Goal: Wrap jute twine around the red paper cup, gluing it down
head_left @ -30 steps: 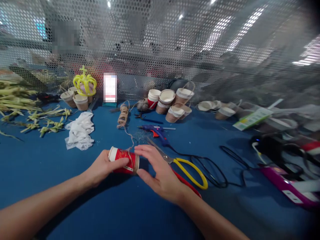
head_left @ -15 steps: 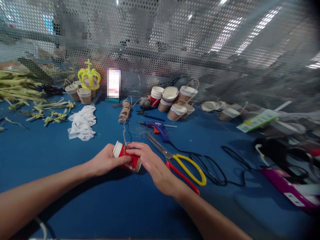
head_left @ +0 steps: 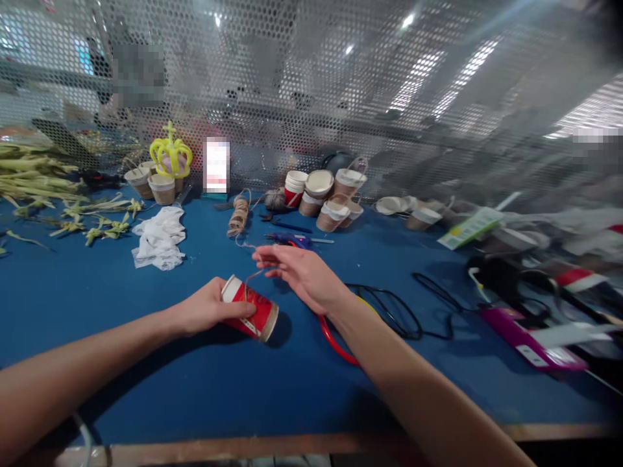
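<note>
Over the blue bench (head_left: 195, 389), a person's left hand (head_left: 207, 308) clamps thumb and fingers around a tilted red-and-white paper cup (head_left: 266, 316); the right hand (head_left: 311, 275), now lifted off it, extends loosely gathered fingers beside thin brown twine (head_left: 254, 274), any pinch unclear, the wrapping apparently unfinished.

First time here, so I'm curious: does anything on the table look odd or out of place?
Mainly the yellow crown by the small cups, back left: nothing nearby resembles it. The red cup is tipped, but the left hand holds it. No spill is obvious.
</note>
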`<state>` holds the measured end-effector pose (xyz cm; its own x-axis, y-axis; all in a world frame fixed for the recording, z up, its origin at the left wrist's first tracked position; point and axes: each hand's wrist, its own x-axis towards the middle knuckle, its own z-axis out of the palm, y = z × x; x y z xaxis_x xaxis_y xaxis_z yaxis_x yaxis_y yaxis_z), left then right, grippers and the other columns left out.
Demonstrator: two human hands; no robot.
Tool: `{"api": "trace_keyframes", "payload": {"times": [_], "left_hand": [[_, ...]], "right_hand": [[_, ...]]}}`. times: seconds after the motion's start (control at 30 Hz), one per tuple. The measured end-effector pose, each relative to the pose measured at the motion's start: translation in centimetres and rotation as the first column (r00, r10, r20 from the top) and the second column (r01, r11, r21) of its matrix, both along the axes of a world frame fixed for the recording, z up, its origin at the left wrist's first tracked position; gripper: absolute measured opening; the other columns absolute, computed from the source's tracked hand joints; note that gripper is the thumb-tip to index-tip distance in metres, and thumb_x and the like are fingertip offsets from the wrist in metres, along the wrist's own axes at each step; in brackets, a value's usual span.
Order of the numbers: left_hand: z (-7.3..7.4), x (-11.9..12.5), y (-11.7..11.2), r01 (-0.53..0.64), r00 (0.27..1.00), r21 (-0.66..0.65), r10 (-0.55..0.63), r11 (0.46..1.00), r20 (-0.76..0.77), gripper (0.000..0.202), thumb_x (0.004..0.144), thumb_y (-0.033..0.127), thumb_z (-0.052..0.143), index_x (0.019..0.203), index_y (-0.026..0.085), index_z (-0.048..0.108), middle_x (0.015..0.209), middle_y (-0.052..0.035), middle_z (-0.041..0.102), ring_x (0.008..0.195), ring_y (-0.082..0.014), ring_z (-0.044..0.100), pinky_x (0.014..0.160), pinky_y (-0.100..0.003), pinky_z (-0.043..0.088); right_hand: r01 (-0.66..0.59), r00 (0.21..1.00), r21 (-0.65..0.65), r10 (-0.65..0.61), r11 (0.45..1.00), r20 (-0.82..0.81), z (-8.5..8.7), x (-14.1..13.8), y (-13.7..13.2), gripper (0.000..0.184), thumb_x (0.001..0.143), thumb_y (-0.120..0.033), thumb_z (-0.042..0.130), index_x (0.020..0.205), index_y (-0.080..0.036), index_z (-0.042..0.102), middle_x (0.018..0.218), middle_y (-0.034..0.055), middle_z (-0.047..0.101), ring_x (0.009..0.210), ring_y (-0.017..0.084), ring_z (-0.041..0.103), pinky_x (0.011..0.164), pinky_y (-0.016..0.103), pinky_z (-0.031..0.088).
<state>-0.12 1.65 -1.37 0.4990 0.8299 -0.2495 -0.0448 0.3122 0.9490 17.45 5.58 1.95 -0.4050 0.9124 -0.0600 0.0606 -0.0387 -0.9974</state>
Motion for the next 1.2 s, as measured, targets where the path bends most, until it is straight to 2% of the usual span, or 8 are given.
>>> {"api": "trace_keyframes", "payload": {"times": [0.1, 0.3, 0.43, 0.53, 0.77, 1.0, 1.13, 1.2], "left_hand": [[0.0, 0.0, 0.1, -0.012, 0.997, -0.059, 0.016, 0.998, 0.07, 0.019, 0.058, 0.028, 0.073, 0.063, 0.011, 0.066, 0.059, -0.0024, 0.065, 0.052, -0.0104, 0.055, 0.056, -0.021, 0.042], [0.3, 0.1, 0.3, -0.124, 0.981, -0.145, 0.144, 0.982, 0.132, 0.022, 0.055, 0.025, 0.076, 0.069, 0.011, 0.067, 0.063, -0.0028, 0.067, 0.055, -0.0116, 0.058, 0.058, -0.021, 0.044], [0.4, 0.0, 0.7, -0.256, 0.96, -0.143, 0.269, 0.956, 0.081, 0.022, 0.057, 0.027, 0.074, 0.068, 0.01, 0.066, 0.063, -0.0045, 0.068, 0.056, -0.0137, 0.059, 0.059, -0.024, 0.044], [0.2, -0.1, 1.1, -0.339, 0.938, -0.107, 0.345, 0.935, 0.044, 0.022, 0.059, 0.029, 0.072, 0.067, 0.01, 0.064, 0.061, -0.0044, 0.067, 0.054, -0.0143, 0.059, 0.059, -0.025, 0.044], [-0.2, 0.1, 1.1, -0.322, 0.947, -0.063, 0.322, 0.945, -0.019, 0.027, 0.058, 0.032, 0.072, 0.071, 0.01, 0.066, 0.064, -0.0046, 0.068, 0.059, -0.0157, 0.061, 0.063, -0.025, 0.044], [-0.2, 0.1, 1.2, -0.313, 0.95, -0.075, 0.312, 0.947, -0.027, 0.025, 0.057, 0.032, 0.073, 0.069, 0.011, 0.066, 0.063, -0.0037, 0.068, 0.059, -0.0158, 0.061, 0.063, -0.025, 0.043], [0.3, -0.2, 1.6, -0.329, 0.944, -0.099, 0.323, 0.939, -0.069, 0.022, 0.059, 0.031, 0.07, 0.065, 0.011, 0.064, 0.057, -0.0022, 0.065, 0.052, -0.0131, 0.057, 0.055, -0.023, 0.039], [0.5, -0.5, 1.9, -0.325, 0.943, -0.093, 0.315, 0.941, -0.108, 0.021, 0.059, 0.03, 0.07, 0.058, 0.012, 0.061, 0.052, -0.0012, 0.063, 0.048, -0.0113, 0.054, 0.05, -0.021, 0.036]], "right_hand": [[-0.123, 0.96, 0.101, 0.093, 0.987, 0.264, -0.3, -1.3, 1.1, 0.033, 0.085, -0.039, 0.042, 0.092, -0.015, 0.063, 0.1, 0.0078, 0.063, 0.09, 0.014, 0.056, 0.077, 0.027, 0.044], [-0.188, 0.875, 0.061, 0.139, 0.98, 0.464, -1.7, -2.5, 2.4, 0.032, 0.086, -0.034, 0.041, 0.08, -0.014, 0.065, 0.079, 0.0065, 0.067, 0.061, 0.011, 0.058, 0.051, 0.023, 0.046], [-0.048, 0.813, 0.215, -0.087, 0.975, 0.576, -0.7, 0.7, 4.0, 0.024, 0.084, -0.032, 0.045, 0.079, -0.016, 0.062, 0.076, 0.0067, 0.064, 0.064, 0.015, 0.058, 0.052, 0.025, 0.046], [0.086, 0.712, 0.343, -0.298, 0.936, 0.636, -0.5, 4.0, 5.5, 0.017, 0.083, -0.029, 0.049, 0.084, -0.016, 0.06, 0.088, 0.0106, 0.062, 0.08, 0.019, 0.057, 0.067, 0.031, 0.047], [0.196, 0.585, 0.316, -0.369, 0.928, 0.722, -2.9, 6.3, 6.7, 0.026, 0.086, -0.029, 0.047, 0.109, -0.018, 0.051, 0.112, 0.0071, 0.052, 0.092, 0.017, 0.055, 0.077, 0.038, 0.047], [0.292, 0.742, 0.238, -0.377, 0.926, 0.555, 0.7, 6.6, 3.3, 0.029, 0.073, -0.012, 0.055, 0.101, -0.015, 0.049, 0.087, 0.0075, 0.063, 0.071, 0.015, 0.06, 0.067, 0.031, 0.05], [0.197, 0.911, 0.028, -0.194, 0.98, 0.364, 2.2, 6.1, -0.1, 0.014, 0.07, -0.028, 0.061, 0.072, -0.017, 0.053, 0.059, 0.001, 0.061, 0.05, 0.011, 0.056, 0.051, 0.025, 0.048], [0.143, 0.931, 0.048, -0.151, 0.989, 0.332, 2.1, 5.4, -1.4, 0.018, 0.069, -0.032, 0.062, 0.066, -0.016, 0.055, 0.058, 0.001, 0.061, 0.048, 0.01, 0.055, 0.049, 0.023, 0.046]]}}
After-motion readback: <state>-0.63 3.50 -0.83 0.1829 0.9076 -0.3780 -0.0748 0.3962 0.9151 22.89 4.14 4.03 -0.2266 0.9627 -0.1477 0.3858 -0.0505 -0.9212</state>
